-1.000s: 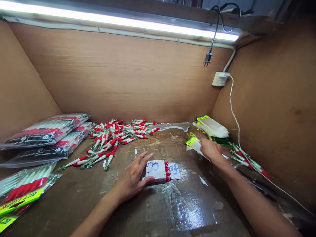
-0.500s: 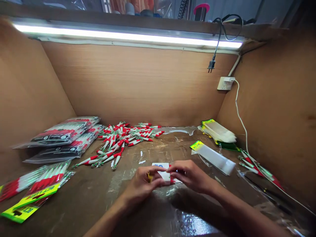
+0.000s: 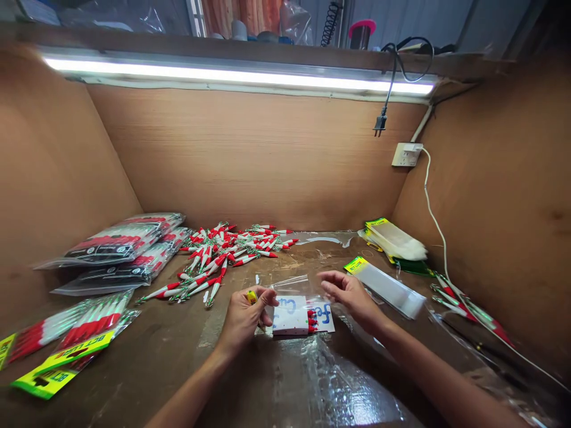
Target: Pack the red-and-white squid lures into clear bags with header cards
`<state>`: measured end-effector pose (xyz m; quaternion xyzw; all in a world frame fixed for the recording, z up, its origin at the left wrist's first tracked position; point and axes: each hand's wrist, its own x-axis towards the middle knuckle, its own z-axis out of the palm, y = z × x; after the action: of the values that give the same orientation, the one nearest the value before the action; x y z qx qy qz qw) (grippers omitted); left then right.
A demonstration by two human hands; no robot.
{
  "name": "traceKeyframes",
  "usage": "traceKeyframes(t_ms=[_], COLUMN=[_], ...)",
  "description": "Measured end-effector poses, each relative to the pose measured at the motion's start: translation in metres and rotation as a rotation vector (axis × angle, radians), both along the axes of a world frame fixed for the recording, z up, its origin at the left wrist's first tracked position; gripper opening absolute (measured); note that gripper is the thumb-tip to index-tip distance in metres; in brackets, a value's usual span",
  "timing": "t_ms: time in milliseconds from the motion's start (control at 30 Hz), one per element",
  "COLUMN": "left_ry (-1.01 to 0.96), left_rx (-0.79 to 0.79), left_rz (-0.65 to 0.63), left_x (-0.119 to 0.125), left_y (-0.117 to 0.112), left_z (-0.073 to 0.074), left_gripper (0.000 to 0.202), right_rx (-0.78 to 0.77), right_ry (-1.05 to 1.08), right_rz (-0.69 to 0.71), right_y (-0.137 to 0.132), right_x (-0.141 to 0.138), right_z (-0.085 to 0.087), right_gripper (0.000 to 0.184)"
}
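Note:
Near the middle of the bench, my left hand (image 3: 247, 315) is closed, thumb against fingers, at the left edge of a clear plastic bag (image 3: 289, 284). A yellow band circles one of its fingers. Across from it, my right hand (image 3: 350, 295) is raised, thumb and fingers apart, close to the bag's right side. Below the bag lies a white block (image 3: 289, 318) with blue handwriting. Several red lure tips (image 3: 311, 321) show at its right end, beside a white card (image 3: 325, 317) with blue marks.
Loose red-and-white lures (image 3: 223, 249) are heaped at the back left, beside stacked filled bags (image 3: 120, 244). Packed lures with yellow headers (image 3: 75, 345) lie front left. To the right are clear header bags (image 3: 388, 285) and a bag stack (image 3: 395, 238). A white cord (image 3: 435, 214) runs down the right.
My hands have moved apart, the left one to the left and the right one slightly right and up. The white block and clear bag between them now show more fully.

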<state>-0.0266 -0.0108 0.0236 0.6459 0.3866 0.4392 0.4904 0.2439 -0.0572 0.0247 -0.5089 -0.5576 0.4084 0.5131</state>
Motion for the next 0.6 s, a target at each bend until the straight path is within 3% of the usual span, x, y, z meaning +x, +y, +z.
traceKeyframes(t_ms=[67,133,233,333,467,600], left_ry=[0.003,0.014,0.075,0.148,0.236,0.278], left_rx=[0.003,0.025,0.140,0.268,0.439,0.577], left_rz=[0.052,0.142,0.285,0.338,0.337,0.292], left_x=[-0.004,-0.012,-0.027,-0.040,-0.045,-0.044], left_y=[0.007,0.016,0.029,0.033,0.029,0.026], left_z=[0.001,0.002,0.005,0.009,0.010,0.008], left_gripper=[0.047,0.052,0.058,0.054,0.034,0.021], right_rx=[0.127,0.245,0.347,0.332,0.306,0.309], right_ry=[-0.176,-0.401,-0.724,-0.932,-0.974,-0.924], right_rz=[-0.153,-0.157,0.083,0.255,0.252,0.396], right_y=[-0.001,-0.005,-0.014,-0.018,-0.014,-0.018], right_x=[-0.001,-0.006,-0.027,-0.057,-0.085,-0.073], right_z=[-0.002,-0.005,-0.009,-0.013,-0.013,-0.003], right_gripper=[0.038,0.037,0.065,0.096,0.090,0.077])
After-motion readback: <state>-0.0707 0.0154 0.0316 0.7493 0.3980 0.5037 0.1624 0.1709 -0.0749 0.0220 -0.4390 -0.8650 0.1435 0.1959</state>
